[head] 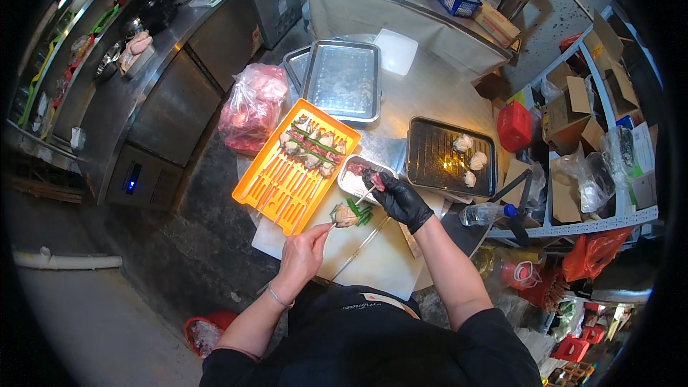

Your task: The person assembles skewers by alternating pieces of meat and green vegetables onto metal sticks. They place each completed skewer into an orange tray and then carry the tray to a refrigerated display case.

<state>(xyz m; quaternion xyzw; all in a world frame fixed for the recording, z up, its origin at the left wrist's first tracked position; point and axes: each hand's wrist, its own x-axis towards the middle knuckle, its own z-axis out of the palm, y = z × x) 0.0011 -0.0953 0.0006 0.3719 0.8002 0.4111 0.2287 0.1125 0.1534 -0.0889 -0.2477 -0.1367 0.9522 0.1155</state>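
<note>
My bare left hand grips a wooden skewer that carries an oyster-like pale piece of food and a bit of green vegetable. My right hand, in a black glove, holds a piece of red meat at the skewer's upper end. Beneath the gloved fingers is a white-rimmed container with meat in it. Cut green pieces lie on the white cutting board, with bare skewers beside them. To the left, an orange slotted tray bears several loaded skewers of meat and greens.
A dark ribbed pan with three pale pieces stands at right, a plastic bottle below it. Metal trays and a white lid lie at the back. A bag of raw meat sits at the table's left edge.
</note>
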